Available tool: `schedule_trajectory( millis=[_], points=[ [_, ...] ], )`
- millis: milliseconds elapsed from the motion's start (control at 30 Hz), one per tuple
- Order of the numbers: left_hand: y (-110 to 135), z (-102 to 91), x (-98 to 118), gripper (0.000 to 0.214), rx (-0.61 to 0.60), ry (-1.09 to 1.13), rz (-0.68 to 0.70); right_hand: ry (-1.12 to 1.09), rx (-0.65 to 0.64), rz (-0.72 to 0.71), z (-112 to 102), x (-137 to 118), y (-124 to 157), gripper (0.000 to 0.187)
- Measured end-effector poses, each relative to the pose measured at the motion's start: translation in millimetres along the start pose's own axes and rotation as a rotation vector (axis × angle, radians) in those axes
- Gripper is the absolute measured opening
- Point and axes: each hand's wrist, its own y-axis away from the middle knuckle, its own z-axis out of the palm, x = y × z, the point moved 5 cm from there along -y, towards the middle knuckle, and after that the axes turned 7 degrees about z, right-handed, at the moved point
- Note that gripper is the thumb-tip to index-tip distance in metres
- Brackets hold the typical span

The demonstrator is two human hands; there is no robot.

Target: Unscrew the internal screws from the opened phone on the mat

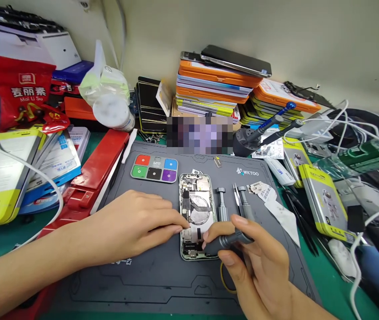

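Observation:
An opened phone (204,213) lies on the grey work mat (149,275), its inner parts and a round coil showing. My left hand (142,224) rests at its left side, index fingertip over the inner edge and thumb against the frame. In my right hand (259,262) is a dark grey screwdriver (224,242), held slantwise over the phone's lower right; the fingers partly cover it, and its tip is hard to make out. Two more grey screwdrivers (221,204) and tweezers (236,198) lie right of the phone.
A coloured screw tray (154,169) sits behind the phone. Left are a red tool (89,182) and battery boxes (5,173). A tool holder (242,142) stands behind, near stacked orange boxes (219,73). White cables (359,249) and a green bottle (359,158) crowd the right.

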Motion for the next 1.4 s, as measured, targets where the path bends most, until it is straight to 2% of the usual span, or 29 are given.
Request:
schedule_trajectory(
  millis=[200,333,733,933,1067,1167,1300,1400],
  points=[
    [0,-0.2,0,0.025,-0.004,0.008,-0.010,0.049,-0.009,-0.049,2,-1,2,0.077],
    [0,-0.6,2,0.025,-0.010,0.016,-0.012,0.042,0.021,-0.038,3,-1,3,0.075],
    [-1,1.0,0,0.026,-0.018,0.024,-0.018,0.061,-0.019,-0.052,5,-1,5,0.077],
    [-1,3.3,1,0.024,-0.024,0.045,-0.018,0.195,-0.053,-0.155,3,-15,-3,0.074],
    [-1,5.2,-1,0.023,-0.031,0.057,-0.019,0.163,-0.014,-0.170,0,-18,-2,0.071],
    [0,4.7,0,0.023,-0.025,0.053,-0.018,0.191,-0.032,-0.178,1,-16,0,0.074],
    [-1,3.4,1,0.024,-0.024,0.048,-0.017,0.181,-0.040,-0.140,2,-12,0,0.072],
    [-1,3.1,1,0.025,-0.029,0.033,-0.012,0.095,0.004,-0.032,1,-6,1,0.073]
  ],
)
